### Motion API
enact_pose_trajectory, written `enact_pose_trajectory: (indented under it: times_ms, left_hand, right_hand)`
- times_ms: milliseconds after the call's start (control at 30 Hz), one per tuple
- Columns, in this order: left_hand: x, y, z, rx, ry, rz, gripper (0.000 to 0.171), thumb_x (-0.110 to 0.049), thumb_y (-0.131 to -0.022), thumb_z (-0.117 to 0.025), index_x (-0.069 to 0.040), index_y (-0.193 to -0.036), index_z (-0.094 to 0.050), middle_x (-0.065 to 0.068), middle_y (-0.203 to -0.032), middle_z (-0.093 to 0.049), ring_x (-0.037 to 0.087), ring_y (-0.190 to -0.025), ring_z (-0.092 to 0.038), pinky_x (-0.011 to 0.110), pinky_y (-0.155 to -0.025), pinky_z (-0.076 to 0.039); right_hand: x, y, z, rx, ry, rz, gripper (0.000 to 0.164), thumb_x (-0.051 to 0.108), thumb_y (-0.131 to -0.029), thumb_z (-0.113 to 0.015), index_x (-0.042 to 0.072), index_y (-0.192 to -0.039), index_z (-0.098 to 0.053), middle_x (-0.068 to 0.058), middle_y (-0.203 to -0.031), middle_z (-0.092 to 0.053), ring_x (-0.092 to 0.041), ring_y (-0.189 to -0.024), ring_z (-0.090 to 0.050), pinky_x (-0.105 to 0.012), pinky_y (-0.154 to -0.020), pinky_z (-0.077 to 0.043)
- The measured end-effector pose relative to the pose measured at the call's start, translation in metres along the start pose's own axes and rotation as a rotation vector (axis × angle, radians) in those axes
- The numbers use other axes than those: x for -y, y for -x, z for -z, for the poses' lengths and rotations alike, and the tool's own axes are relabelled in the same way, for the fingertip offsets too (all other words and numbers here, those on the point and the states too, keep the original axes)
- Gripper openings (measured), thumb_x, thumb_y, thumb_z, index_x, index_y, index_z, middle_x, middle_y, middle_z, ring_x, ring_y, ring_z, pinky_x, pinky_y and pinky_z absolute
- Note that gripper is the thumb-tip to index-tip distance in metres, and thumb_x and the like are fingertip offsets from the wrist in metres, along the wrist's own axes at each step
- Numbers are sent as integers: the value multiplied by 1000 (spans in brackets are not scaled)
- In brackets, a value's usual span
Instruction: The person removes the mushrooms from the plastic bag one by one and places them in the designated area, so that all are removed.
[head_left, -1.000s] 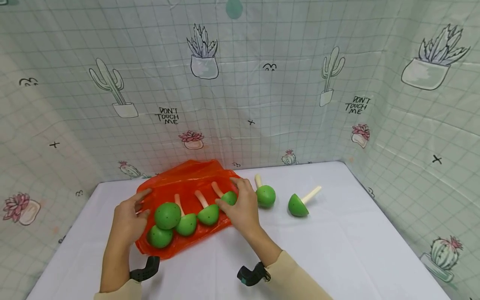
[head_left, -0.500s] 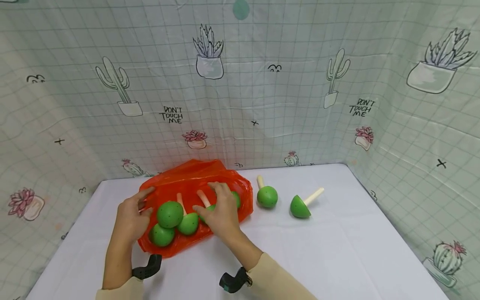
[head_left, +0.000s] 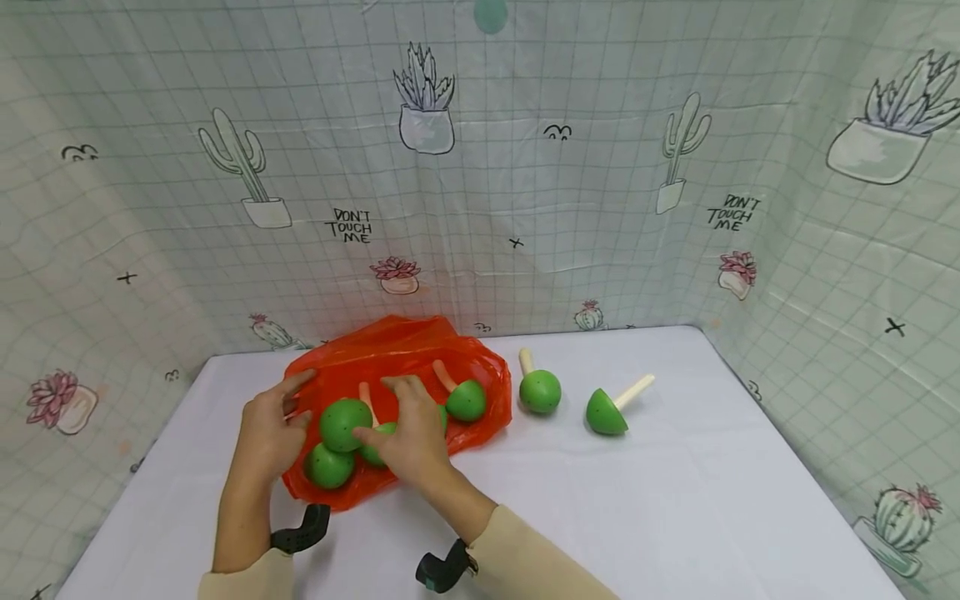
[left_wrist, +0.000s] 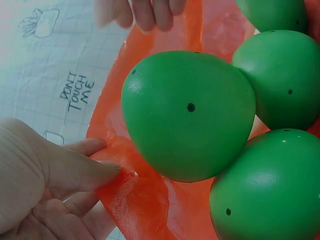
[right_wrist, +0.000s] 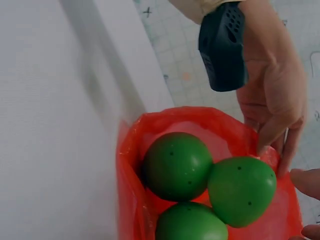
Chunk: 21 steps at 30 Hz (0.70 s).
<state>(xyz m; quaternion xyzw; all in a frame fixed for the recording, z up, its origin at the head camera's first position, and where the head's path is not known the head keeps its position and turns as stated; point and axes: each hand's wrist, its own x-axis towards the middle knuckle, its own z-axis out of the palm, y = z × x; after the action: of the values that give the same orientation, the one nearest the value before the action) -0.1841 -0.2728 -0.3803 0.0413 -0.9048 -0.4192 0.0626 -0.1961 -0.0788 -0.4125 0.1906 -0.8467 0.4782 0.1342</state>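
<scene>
White table (head_left: pixel 675 508), two mushrooms (head_left: pixel 540 392) beside red bag (head_left: pixel 390 340); left grip (head_left: pixel 270 435) clamped thereon, right grip (head_left: pixel 414 437) apart.

thin glossy crinkled plastic bag (head_left: pixel 390 343), smooth caps (head_left: pixel 346 425) with soft sheen, matt stems (head_left: pixel 636 390), matt tabletop (head_left: pixel 637 500), creased cloth-like backdrop (head_left: pixel 487 183), matt cloth sleeves (head_left: pixel 540 558)

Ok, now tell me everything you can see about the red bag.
The red bag looks like thin, glossy, slightly see-through plastic, wrinkled, with a raised rim. It lies open on the white table, left of centre in the head view, its back part raised. Several green pieces with dark dots, some with stems, sit in it. The left hand pinches its left edge; whether the right hand, over the green pieces, touches it is unclear.
</scene>
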Motion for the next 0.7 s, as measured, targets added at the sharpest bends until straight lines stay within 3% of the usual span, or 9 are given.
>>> enact_pose_trajectory:
  times_ms: [300, 533, 700]
  left_hand:
    - [0, 2, 2, -8, 0, -2, 62, 14, -97, -55, 0, -157, -46, 33, -152, -49, 53, -135, -52, 62, -108, -47]
    - [0, 2, 2, -3, 3, 2, 62, 14, -97, -56, 0, -157, -46, 33, -152, -49, 53, -135, -52, 61, -107, -47]
    - [1, 0, 2, 1, 12, 2, 63, 14, -97, -57, 0, -157, -45, 34, -151, -49, 53, -135, -53, 62, -107, -48]
  right_hand:
    - [2, 1, -22, 78, -4, 6, 69, 24, -83, -92, 1, -140, -62, -10, -136, -63, -30, -134, -55, -41, -112, -49]
    - [2, 2, -32, 109, 13, -14, 66, 24, -82, -93, 1, -137, -64, -8, -129, -62, -22, -115, -63, -32, -100, -55]
    - [0, 3, -36, 100, 32, -25, 65, 24, -81, -93, 3, -135, -65, -7, -126, -62, -22, -113, -64, -31, -97, -56]
